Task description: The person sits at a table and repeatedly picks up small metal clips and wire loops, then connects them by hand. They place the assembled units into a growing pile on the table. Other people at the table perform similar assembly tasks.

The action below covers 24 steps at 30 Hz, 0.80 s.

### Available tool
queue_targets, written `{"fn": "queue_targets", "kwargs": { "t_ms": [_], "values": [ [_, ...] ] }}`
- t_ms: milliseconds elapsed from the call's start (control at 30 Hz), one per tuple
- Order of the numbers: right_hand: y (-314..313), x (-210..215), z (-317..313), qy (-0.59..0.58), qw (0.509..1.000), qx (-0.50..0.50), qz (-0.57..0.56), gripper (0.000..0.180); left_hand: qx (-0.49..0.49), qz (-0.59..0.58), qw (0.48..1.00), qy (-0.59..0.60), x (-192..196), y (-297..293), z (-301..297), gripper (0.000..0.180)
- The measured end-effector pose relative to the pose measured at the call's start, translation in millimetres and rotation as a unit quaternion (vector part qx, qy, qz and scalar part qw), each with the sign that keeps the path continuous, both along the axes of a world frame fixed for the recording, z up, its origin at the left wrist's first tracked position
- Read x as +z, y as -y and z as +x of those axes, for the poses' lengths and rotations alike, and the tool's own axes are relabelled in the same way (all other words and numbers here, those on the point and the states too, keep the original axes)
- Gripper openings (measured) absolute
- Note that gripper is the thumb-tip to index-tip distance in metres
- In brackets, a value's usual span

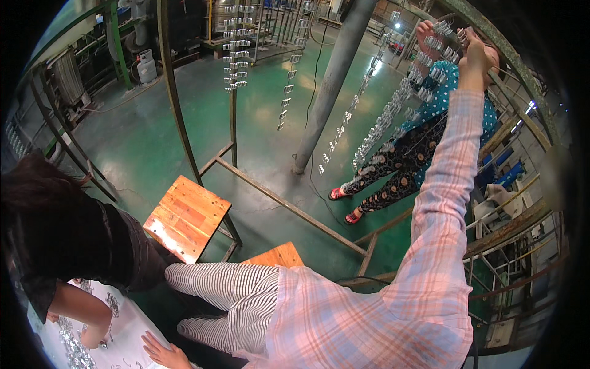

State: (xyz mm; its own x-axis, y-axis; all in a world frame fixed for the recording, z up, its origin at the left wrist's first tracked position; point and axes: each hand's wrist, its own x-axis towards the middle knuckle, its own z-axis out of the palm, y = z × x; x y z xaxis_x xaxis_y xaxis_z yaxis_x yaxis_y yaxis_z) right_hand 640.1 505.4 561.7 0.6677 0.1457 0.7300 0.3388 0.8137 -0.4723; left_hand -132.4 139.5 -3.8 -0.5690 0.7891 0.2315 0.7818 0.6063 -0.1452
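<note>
My right arm, in a pink and blue plaid sleeve, reaches up to the far right. My right hand [478, 56] is closed at the top of the hanging strings, its fingertips around a small shiny metal piece [462, 35]. Beside it hang strands of silvery metal clips [402, 92]. At the lower left, my left hand [165, 353] lies with spread fingers at the edge of a white-covered table [132, 307], holding nothing. Loose metal clips [74, 347] are heaped on that table.
A person in a teal dotted top [442, 92] raises a hand to the same strands. Another in black [61, 227] leans over the table, an arm among the clips. Wooden stools [190, 215], a metal frame [289, 206] and a grey post [332, 86] stand around.
</note>
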Motion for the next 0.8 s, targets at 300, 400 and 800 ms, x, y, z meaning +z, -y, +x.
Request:
{"fn": "queue_targets", "kwargs": {
  "t_ms": [300,400,800],
  "values": [
    [-53,73,76,-0.033,0.998,-0.035,-0.052,0.033,0.002,0.06,0.995,0.079,-7,-1,0,0.089],
    [-63,42,52,-0.074,0.994,-0.05,-0.066,0.033,0.004,0.064,0.996,0.066,0,4,0,0.089],
    [-63,12,65,0.26,0.833,-0.433,-0.226,0.024,0.004,0.106,0.988,0.11,-3,4,9,0.085]
  ]
}}
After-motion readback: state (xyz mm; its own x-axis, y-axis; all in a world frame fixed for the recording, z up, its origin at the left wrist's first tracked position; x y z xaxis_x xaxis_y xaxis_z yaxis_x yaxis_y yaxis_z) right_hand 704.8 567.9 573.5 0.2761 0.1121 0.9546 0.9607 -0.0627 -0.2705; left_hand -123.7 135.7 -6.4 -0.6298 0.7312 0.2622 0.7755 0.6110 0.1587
